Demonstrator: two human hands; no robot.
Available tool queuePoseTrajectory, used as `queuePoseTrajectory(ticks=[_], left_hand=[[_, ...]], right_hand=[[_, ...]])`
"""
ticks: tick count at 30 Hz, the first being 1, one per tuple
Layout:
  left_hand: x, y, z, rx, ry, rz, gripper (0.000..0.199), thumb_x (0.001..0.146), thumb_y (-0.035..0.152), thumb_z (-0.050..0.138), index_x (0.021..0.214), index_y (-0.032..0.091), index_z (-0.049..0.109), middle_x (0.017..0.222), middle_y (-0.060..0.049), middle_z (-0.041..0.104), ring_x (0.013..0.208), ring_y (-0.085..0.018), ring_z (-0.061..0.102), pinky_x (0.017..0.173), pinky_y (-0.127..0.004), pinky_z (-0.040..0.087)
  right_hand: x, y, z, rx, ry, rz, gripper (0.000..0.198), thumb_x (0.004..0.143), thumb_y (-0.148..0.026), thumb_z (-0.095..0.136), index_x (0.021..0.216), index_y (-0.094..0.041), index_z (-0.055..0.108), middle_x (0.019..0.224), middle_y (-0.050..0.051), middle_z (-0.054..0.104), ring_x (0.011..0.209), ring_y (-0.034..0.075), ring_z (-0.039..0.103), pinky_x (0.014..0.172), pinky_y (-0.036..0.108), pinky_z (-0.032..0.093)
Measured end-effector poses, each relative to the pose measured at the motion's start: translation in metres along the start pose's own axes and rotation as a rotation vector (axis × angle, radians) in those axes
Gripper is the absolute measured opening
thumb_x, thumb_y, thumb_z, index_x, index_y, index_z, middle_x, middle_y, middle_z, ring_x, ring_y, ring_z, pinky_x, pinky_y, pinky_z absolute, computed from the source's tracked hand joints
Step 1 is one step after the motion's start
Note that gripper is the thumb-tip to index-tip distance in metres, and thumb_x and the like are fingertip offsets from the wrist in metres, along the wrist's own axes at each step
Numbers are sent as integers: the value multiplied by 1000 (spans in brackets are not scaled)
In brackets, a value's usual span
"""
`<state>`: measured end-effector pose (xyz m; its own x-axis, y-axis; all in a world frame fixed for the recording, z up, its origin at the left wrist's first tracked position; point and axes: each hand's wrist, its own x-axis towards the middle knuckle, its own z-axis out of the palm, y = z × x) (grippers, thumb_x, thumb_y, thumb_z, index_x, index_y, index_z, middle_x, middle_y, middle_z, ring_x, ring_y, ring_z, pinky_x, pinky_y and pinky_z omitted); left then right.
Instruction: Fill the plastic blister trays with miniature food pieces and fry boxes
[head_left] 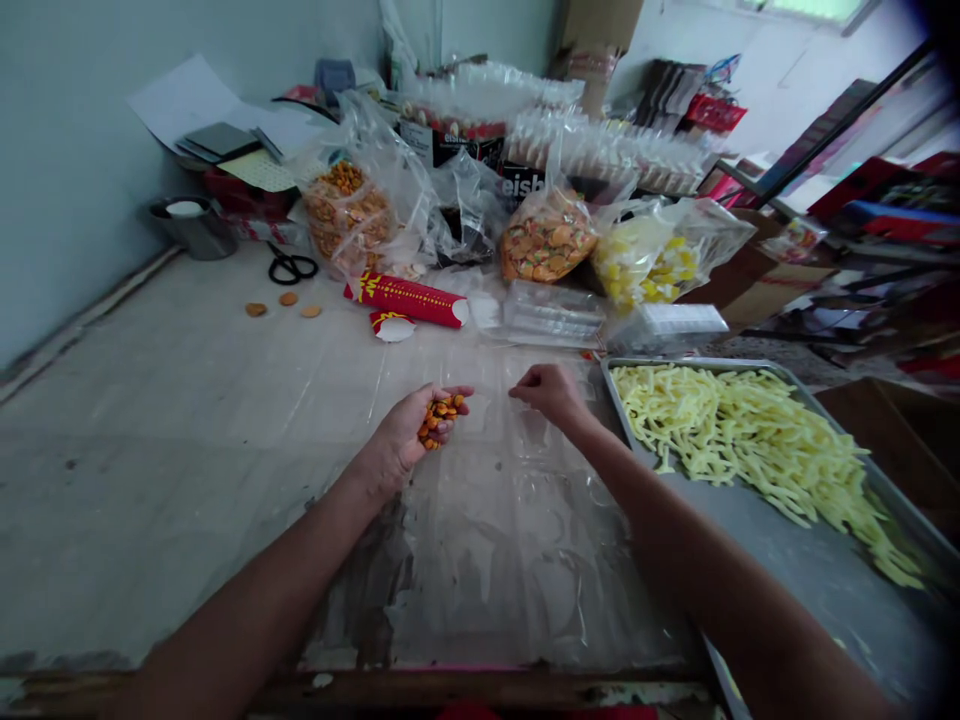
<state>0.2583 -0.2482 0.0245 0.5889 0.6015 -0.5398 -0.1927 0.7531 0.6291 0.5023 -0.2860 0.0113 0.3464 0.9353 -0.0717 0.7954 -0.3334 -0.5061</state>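
Observation:
My left hand (420, 425) is cupped, palm up, around a heap of small orange pieces (441, 420) with dark markings. It hovers over clear plastic moulds (480, 560) with shallow hollows, laid across the table. To its right, my right hand (551, 395) is closed in a pinch above the same moulds, thumb against forefinger. Whatever lies between those fingertips is too small to make out. A metal tray (712, 510) of pale yellow, fry-shaped strips (742, 430) stands beside my right forearm.
Red fry cartons (409, 300) lie beyond my hands. Behind them stand clear bags of orange pieces (547, 240) and yellow-and-white pieces (652, 260). Black-handled scissors (292, 265), three orange discs (288, 298) and a metal cup (193, 228) are at left. A cardboard box (892, 440) sits right.

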Motion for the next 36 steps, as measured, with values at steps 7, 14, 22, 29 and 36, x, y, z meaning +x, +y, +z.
queuePoseTrajectory(ticks=[7,14,22,29,36], left_hand=[[-5,-3,2,86,41,3,18,81,15,53,85,10,70,69,-3,60,39,-2,38,37,-16,26],[-19,5,-2,148,213,140,17,82,16,58,93,11,71,70,-1,59,40,-1,37,38,-16,22],[-65,23,-62,165,240,175,16,81,26,71,88,12,70,81,-4,64,44,-1,40,39,-14,30],[-86,4,-64,131,249,112,29,75,25,80,103,15,77,82,-3,62,46,0,40,39,-12,31],[-70,18,-61,133,250,163,32,72,22,77,104,16,78,84,-5,65,48,-1,42,41,-15,29]], right_hand=[[-35,-50,10,426,-64,-414,20,90,-33,69,102,-20,78,84,4,76,72,17,68,63,25,48],[-42,-46,27,338,123,-308,19,90,-22,66,104,-21,78,93,6,77,78,18,69,72,28,51],[-58,-41,-11,76,-350,-867,39,78,0,63,108,-22,76,111,5,72,94,17,67,82,28,52],[-62,-42,8,33,-308,-817,27,79,-4,63,92,-21,79,87,4,74,76,16,67,71,26,50],[3,-56,32,533,-24,-232,18,71,-34,82,79,-19,78,75,4,75,67,18,68,62,28,49]])
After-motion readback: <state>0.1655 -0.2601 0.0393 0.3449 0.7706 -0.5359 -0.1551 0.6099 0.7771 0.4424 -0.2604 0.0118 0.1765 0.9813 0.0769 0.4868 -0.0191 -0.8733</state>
